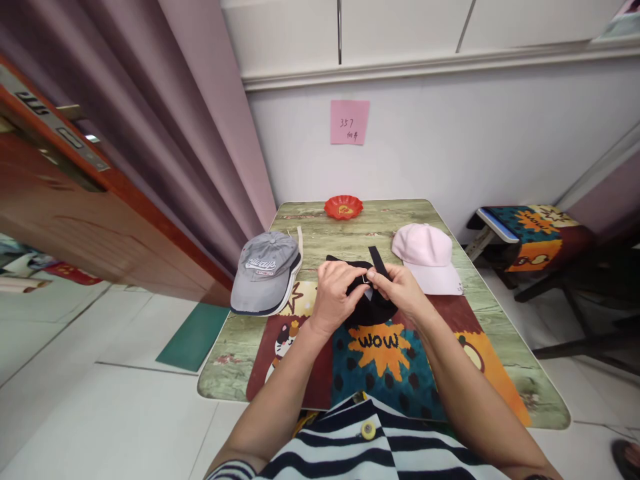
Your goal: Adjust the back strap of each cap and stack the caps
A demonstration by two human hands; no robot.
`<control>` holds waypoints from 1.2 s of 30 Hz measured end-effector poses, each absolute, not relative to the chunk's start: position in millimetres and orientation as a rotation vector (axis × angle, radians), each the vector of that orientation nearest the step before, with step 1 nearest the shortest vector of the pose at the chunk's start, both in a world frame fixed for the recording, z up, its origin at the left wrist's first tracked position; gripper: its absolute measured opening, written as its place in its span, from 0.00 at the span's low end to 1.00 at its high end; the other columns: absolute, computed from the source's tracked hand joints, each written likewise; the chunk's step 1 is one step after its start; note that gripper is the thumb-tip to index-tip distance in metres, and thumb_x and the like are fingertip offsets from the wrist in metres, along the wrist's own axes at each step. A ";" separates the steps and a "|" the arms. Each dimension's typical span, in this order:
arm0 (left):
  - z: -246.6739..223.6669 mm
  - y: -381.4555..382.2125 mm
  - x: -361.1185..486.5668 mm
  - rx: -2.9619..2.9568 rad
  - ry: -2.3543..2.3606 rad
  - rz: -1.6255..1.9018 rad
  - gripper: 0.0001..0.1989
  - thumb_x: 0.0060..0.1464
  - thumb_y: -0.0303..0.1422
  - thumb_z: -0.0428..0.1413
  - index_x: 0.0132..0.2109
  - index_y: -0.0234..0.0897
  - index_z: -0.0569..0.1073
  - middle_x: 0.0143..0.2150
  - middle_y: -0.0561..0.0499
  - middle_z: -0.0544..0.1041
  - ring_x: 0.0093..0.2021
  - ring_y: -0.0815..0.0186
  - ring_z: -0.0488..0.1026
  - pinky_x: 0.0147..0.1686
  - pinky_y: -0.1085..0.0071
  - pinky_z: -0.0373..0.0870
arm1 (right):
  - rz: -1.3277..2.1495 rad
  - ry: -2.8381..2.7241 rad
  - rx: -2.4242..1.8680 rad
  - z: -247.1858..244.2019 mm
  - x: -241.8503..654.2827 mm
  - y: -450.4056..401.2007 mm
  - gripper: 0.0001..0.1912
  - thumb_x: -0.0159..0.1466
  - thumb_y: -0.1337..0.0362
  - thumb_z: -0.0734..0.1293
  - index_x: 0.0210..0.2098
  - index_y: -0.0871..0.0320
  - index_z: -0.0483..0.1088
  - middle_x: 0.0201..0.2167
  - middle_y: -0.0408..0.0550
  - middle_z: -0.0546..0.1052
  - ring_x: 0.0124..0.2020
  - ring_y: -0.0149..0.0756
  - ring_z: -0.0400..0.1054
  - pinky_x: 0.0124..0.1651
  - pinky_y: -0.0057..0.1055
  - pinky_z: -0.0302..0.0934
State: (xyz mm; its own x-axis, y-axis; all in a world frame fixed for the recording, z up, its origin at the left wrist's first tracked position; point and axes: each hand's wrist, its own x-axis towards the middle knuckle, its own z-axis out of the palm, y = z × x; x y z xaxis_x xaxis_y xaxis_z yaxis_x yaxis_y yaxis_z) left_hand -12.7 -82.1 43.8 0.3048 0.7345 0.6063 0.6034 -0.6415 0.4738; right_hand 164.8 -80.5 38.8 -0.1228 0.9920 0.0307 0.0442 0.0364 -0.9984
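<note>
A black cap (373,310) lies at the middle of the table, partly covered by both hands. My left hand (339,293) pinches the cap's strap beside a small metal buckle (366,279). On the other side of the buckle, my right hand (397,285) has thumb and fingers closed on the black strap (379,261), whose free end sticks up. To the left sits a grey cap (267,267) with white lettering, on top of at least one more cap. A pale pink cap (430,257) rests at the right.
A red scalloped dish (343,207) stands at the table's back edge. A colourful mat (383,373) covers the front of the wooden-patterned table (225,360). A pink note (349,123) is on the wall. An orange-brown door is at left, a covered stool (537,230) at right.
</note>
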 end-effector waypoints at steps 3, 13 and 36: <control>41.5 -82.3 -10.9 2.437 1.244 1.327 0.08 0.61 0.36 0.60 0.46 0.41 0.79 0.39 0.48 0.81 0.45 0.59 0.75 0.54 0.58 0.61 | 1.253 -1.385 -1.132 40.7 164.3 -81.9 0.22 0.60 0.43 0.70 0.30 0.58 0.72 0.19 0.38 0.65 0.19 0.26 0.52 0.23 0.27 0.47; 53.1 -82.6 -26.0 2.184 1.334 1.379 0.08 0.54 0.32 0.65 0.42 0.40 0.79 0.44 0.48 0.79 0.47 0.60 0.73 0.50 0.63 0.67 | 0.539 -1.632 -1.487 58.0 166.1 -90.4 0.17 0.72 0.54 0.57 0.36 0.53 0.72 0.25 0.42 0.78 0.25 0.34 0.69 0.33 0.30 0.56; 48.3 -89.6 -15.8 1.468 1.253 1.223 0.13 0.51 0.35 0.64 0.44 0.37 0.78 0.19 0.59 0.69 0.17 0.74 0.64 0.19 0.77 0.61 | 1.113 -1.399 -1.253 45.7 155.2 -84.2 0.21 0.61 0.45 0.67 0.32 0.58 0.73 0.22 0.41 0.67 0.24 0.30 0.55 0.26 0.28 0.48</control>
State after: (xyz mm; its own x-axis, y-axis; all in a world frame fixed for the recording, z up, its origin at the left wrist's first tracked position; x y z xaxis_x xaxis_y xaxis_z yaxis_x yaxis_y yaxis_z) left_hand -15.8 -89.6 48.3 0.0278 0.9876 0.1547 0.1785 -0.1572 0.9713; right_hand 155.2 -84.2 45.7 -0.0561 0.9964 0.0634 0.1616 0.0717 -0.9843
